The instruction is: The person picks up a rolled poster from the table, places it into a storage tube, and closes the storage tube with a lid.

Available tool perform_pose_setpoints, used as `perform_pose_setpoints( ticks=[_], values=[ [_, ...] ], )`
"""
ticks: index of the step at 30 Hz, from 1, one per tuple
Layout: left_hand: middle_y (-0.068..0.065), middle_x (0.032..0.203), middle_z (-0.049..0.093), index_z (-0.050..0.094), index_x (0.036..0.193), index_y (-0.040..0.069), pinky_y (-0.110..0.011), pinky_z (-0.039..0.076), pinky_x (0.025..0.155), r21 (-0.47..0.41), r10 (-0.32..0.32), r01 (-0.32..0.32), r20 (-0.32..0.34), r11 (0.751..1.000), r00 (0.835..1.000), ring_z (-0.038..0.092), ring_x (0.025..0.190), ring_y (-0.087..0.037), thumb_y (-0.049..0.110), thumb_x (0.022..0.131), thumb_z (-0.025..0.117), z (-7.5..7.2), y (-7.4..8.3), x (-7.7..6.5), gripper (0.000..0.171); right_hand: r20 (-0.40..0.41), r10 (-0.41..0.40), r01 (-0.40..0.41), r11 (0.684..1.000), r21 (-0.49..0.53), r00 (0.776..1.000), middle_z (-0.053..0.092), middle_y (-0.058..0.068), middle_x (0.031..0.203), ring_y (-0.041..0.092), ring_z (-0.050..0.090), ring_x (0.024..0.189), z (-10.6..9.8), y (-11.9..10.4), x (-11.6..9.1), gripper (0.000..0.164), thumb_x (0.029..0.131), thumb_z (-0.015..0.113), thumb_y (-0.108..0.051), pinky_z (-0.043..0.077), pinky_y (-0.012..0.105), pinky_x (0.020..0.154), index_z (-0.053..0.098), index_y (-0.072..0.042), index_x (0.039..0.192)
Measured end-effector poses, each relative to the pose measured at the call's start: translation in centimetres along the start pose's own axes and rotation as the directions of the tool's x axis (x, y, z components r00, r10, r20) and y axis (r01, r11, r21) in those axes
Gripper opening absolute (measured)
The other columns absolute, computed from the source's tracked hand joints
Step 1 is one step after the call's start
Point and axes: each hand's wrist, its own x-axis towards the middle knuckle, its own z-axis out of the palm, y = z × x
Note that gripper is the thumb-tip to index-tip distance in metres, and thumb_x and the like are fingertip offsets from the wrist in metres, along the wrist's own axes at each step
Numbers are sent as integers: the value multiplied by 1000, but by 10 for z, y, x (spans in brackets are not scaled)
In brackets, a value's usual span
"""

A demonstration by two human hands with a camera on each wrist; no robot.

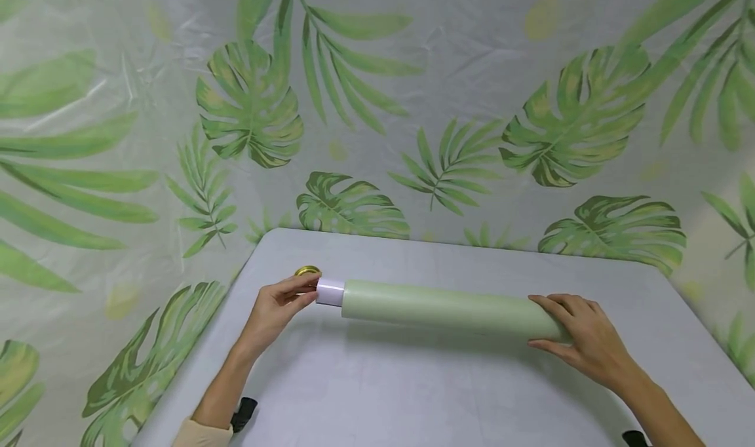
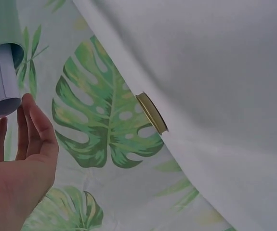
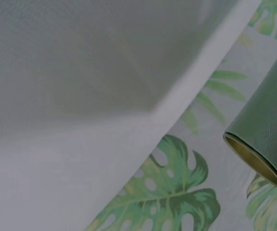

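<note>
A long pale green tube (image 1: 442, 309) lies crosswise just above the grey table (image 1: 413, 394). A white inner roll (image 1: 330, 291) sticks out of its left end. My left hand (image 1: 277, 306) pinches the end of that white roll between thumb and fingers. In the left wrist view the white roll (image 2: 1, 79) comes out of the green tube (image 2: 1, 24) right above my left hand's fingertips (image 2: 30, 103). My right hand (image 1: 580, 335) wraps round the tube's right end. The right wrist view shows the open end of the green tube (image 3: 268, 125), with a yellowish inner rim.
A small gold disc (image 1: 307, 271) lies on the table just behind my left hand; the left wrist view shows the gold disc (image 2: 151, 113) close to the table's edge. A leaf-print sheet (image 1: 377, 106) covers the backdrop and both sides.
</note>
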Motion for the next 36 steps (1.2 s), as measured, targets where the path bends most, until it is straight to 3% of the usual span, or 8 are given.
perform_pose_setpoints(
  ticks=[9,14,22,36],
  values=[
    [-20,124,73,68,134,-1,-21,56,91,48,101,-102,18,994,995,70,107,-4,6,96,73,11,2,3,39,-3,-3,3,1000,6,1000,67,9,114,28,63,104,3,-5,3,87,62,92,-46,44,51,88,66,-17,139],
    [-16,122,74,69,133,1,-20,55,92,80,122,-123,20,989,992,70,108,-7,7,96,73,14,7,3,38,3,4,-5,1000,13,1000,67,9,115,30,63,105,5,-8,5,88,62,93,-44,44,52,88,65,-18,140],
    [-9,123,75,73,130,10,-26,56,93,123,128,-130,24,984,992,71,107,-12,11,96,74,19,13,4,35,-1,3,-3,1000,12,1000,67,9,115,30,62,107,6,-13,6,86,64,92,-48,43,50,88,65,-17,140],
    [-7,121,76,77,120,13,-27,55,95,141,100,-103,27,985,995,69,109,-13,12,92,79,19,12,3,29,-16,7,-7,1000,21,1000,67,9,115,30,62,107,6,-14,3,85,67,89,-55,42,50,89,65,-17,140]
  ],
)
